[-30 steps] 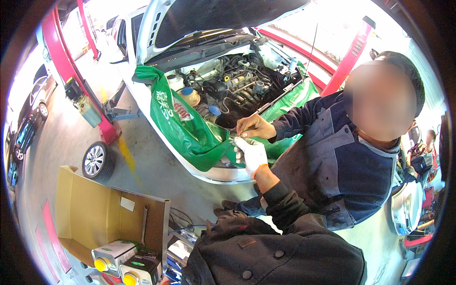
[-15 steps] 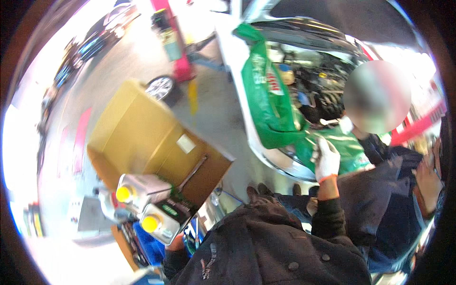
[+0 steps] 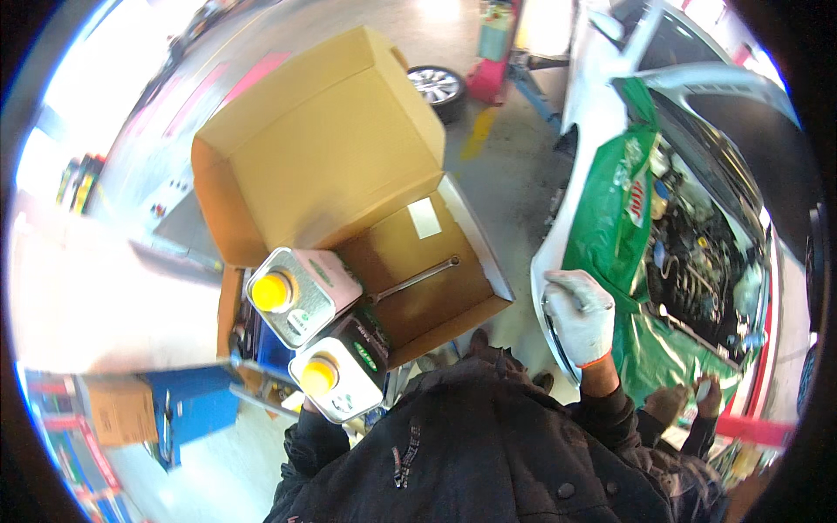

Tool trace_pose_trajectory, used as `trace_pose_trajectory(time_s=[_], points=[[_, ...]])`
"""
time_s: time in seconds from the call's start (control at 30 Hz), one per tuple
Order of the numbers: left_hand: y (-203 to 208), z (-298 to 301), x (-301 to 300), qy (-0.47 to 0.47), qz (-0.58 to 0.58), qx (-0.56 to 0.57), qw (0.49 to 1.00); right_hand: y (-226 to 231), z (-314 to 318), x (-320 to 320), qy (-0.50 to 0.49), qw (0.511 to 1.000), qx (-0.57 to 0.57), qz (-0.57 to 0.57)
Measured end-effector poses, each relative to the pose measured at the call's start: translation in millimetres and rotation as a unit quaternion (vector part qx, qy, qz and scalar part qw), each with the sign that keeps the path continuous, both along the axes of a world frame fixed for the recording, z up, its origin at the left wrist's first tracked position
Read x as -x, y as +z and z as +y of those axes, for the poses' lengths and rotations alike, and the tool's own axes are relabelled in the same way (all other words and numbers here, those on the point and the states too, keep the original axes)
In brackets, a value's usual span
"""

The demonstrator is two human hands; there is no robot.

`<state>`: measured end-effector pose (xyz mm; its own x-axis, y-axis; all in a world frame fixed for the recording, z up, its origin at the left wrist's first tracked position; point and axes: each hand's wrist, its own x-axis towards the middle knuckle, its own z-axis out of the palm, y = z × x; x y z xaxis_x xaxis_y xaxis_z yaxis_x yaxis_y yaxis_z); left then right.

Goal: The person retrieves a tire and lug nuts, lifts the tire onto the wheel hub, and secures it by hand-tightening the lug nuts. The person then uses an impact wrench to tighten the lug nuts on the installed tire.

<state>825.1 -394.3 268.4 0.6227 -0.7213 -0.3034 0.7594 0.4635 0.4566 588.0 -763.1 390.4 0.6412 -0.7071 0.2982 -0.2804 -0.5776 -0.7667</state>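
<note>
An open cardboard box (image 3: 318, 131) is in front of my chest, lid thrown back. Inside lie a long combination wrench (image 3: 417, 279) and a white label (image 3: 425, 218). Two metal cans with yellow caps, a silver one (image 3: 307, 315) and a dark-sided one (image 3: 353, 390), stand at its near left corner. My left hand (image 3: 307, 404) bears the box from below, almost wholly hidden by the nearer can. My right hand (image 3: 579, 318), in a white glove with an orange cuff, hangs beside the car's front corner, fingers curled. Whatever it may hold is hidden.
On the right is a white car (image 3: 575, 192), hood raised, engine bay (image 3: 697, 261) exposed, a green cover (image 3: 610, 200) over its fender. A co-worker's hand (image 3: 708, 397) shows at lower right. Beyond the box lie a wheel (image 3: 436, 87) and a red lift post (image 3: 488, 80).
My view has swung left, so car and box sit farther right. My right hand has drawn in from the car's front and curled more. The co-worker has dropped toward the lower right.
</note>
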Motion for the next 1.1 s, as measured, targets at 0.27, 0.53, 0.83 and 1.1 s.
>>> trace_pose_trajectory(time_s=[0.27,0.53,0.83,1.1], points=[[30,-8,58,0.079,-0.017,0.156,0.984,33,36,-155,0.436,0.793,0.336,0.261],[-23,48,151,0.179,0.019,0.189,0.965,19,97,-184,0.592,0.635,0.307,0.39],[-19,196,306,0.58,0.128,-0.251,0.764,65,64,-164,0.704,0.679,0.121,0.171],[-29,209,456,0.726,0.226,-0.362,0.539,-13,23,-166,0.683,0.667,-0.192,0.225]])
